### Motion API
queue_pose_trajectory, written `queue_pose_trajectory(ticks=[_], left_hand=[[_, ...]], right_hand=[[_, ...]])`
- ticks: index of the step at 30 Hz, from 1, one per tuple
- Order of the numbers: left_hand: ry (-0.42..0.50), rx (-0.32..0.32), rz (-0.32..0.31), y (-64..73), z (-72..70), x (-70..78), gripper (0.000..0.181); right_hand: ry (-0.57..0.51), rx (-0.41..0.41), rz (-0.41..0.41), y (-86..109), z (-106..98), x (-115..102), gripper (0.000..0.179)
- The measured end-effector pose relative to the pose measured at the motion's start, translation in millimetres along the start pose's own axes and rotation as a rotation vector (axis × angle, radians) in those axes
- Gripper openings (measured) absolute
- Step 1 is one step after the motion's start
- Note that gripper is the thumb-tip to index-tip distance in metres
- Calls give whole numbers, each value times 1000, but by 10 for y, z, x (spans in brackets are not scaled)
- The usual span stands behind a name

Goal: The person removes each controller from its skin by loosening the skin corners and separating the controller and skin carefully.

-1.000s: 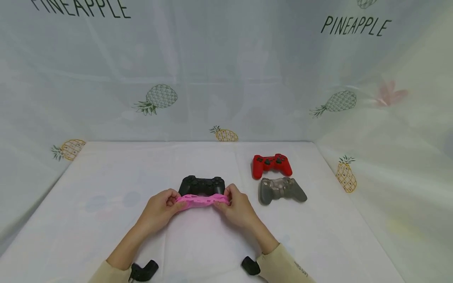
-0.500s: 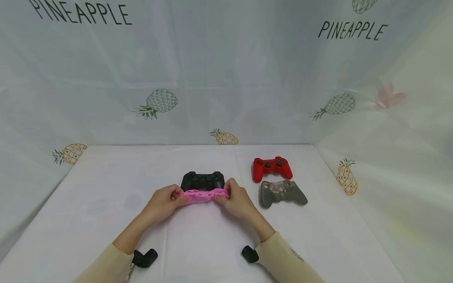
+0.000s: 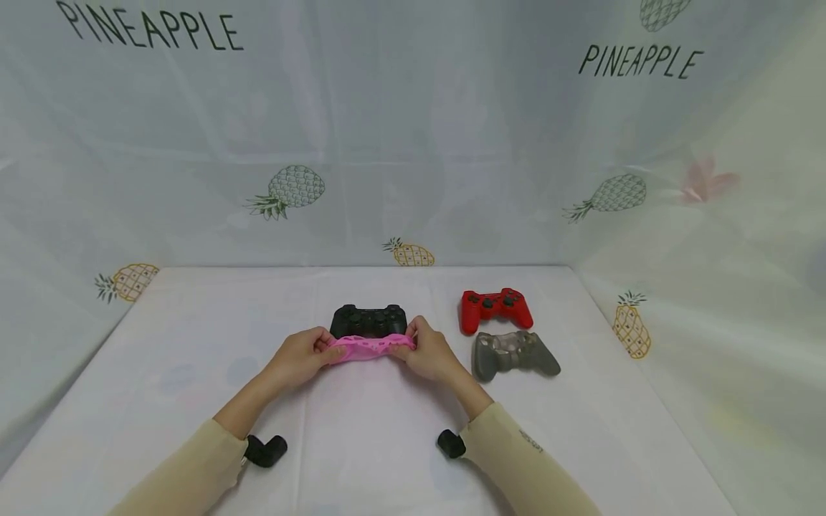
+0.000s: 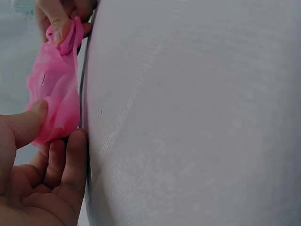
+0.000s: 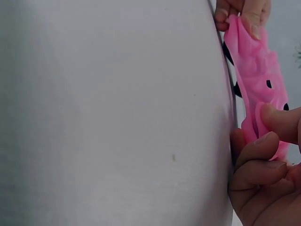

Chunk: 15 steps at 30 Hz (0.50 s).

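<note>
A black game controller (image 3: 368,322) lies on the white cloth in front of me, its button side up and its near part covered. Over that near part is a stretchy pink silicone controller skin (image 3: 369,347) with small holes. My left hand (image 3: 300,357) pinches the skin's left end, thumb on top, as the left wrist view shows with the pink skin (image 4: 55,84) pulled taut. At the right end my right hand (image 3: 431,352) pinches it between thumb and fingers. Black bits of the controller show past the skin's edge in the right wrist view. The controller's handles are hidden.
To the right, a red game controller (image 3: 495,308) lies at the back, with a grey translucent controller skin (image 3: 515,354) just in front of it. Pineapple-print cloth (image 3: 413,143) hangs behind the table. Black wrist devices (image 3: 266,451) stick out from both sleeves.
Both hands have moved away from me across the table, and the pink skin and black controller with them. The head view has tilted slightly up. Both pinches hold.
</note>
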<state>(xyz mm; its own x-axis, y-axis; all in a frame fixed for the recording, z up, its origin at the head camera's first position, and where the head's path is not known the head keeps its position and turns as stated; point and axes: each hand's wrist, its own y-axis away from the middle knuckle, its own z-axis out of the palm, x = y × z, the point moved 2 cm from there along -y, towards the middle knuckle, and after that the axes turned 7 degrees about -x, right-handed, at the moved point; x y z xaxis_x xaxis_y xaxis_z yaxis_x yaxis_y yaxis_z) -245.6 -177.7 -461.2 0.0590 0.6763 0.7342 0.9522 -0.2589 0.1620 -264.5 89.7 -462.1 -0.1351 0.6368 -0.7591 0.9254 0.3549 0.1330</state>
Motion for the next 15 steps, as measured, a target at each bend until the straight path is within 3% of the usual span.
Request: queue_pose_trajectory(ticks=[9,15], left_hand=[[-8,-9,-22,-75,-21,-5,32],[-10,-1,4,-104,-25,-5,30]], right_hand=[[-30,-32,59,-114,2,12,36],[-9,-5,55,-128,-5,1,35]])
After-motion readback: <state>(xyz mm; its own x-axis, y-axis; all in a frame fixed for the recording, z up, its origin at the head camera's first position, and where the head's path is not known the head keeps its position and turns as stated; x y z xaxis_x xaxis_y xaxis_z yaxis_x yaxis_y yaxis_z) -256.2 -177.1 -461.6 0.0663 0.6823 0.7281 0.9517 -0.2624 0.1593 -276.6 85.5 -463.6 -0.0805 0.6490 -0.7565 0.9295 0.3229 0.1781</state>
